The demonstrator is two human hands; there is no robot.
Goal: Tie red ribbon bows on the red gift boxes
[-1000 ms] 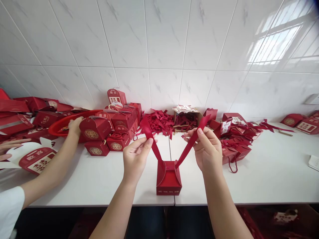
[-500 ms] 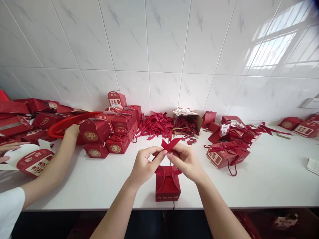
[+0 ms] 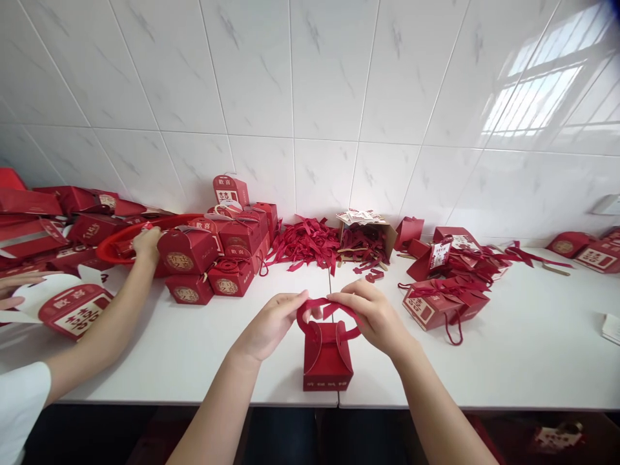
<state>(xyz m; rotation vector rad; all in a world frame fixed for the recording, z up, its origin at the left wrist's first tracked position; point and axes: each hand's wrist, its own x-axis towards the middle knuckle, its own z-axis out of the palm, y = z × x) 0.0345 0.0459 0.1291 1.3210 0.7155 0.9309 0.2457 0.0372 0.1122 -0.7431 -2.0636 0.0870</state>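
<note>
A small dark-red gift box (image 3: 328, 369) stands upright near the table's front edge, its curved flaps folded up. A red ribbon (image 3: 349, 334) runs through the top of the box and arches above it. Thumb and fingers of my left hand (image 3: 270, 325) are closed on the ribbon's left side. On the right, my right hand (image 3: 376, 318) pinches the ribbon, its fingers bent over the top. Part of the ribbon is hidden behind my fingers.
A co-worker's arm (image 3: 104, 339) reaches into a red basin (image 3: 109, 250) at left, beside an unfolded box (image 3: 72, 310). Stacked red boxes (image 3: 186, 253), a ribbon pile (image 3: 307, 242) and a cardboard box (image 3: 387, 239) line the wall. More gift boxes (image 3: 443, 303) lie to the right.
My hands have moved apart, and the crossed ribbon ends between them have become a loop over the box. The co-worker's hand has shifted slightly at the basin.
</note>
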